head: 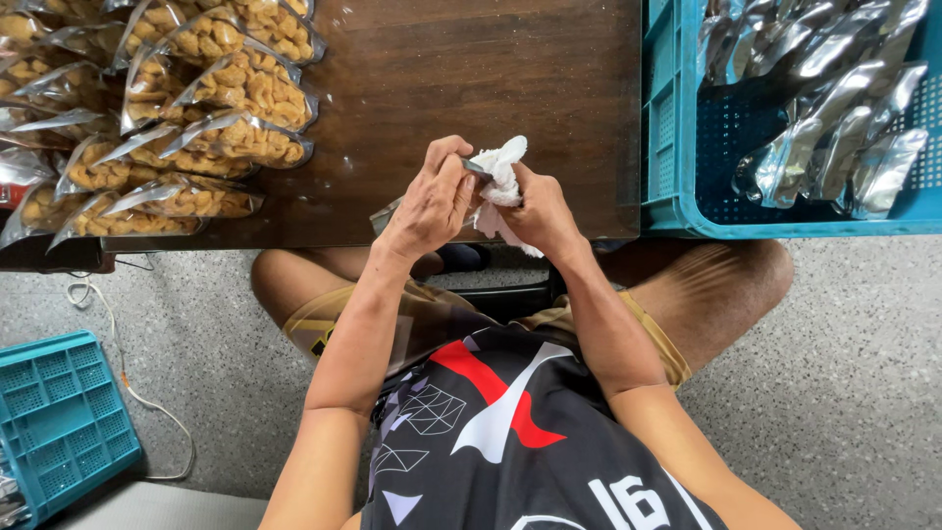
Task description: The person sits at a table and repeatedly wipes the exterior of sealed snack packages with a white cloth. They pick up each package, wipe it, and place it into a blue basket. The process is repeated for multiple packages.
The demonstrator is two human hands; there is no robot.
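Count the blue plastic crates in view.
2. One blue crate stands at the table's right edge, holding silver pouches. The other crate sits on the floor at lower left, cut off by the frame.

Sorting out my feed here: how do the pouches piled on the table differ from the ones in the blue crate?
The table pouches are clear-fronted and show golden-brown snack pieces; the crate pouches are silvery and opaque.
The table pouches bulge, plainly full; the crate pouches look flatter and crumpled.
The table pouches lie overlapped in rows on the dark wooden table; the crate pouches lie jumbled in the blue crate.
Both are shiny, flexible packets.
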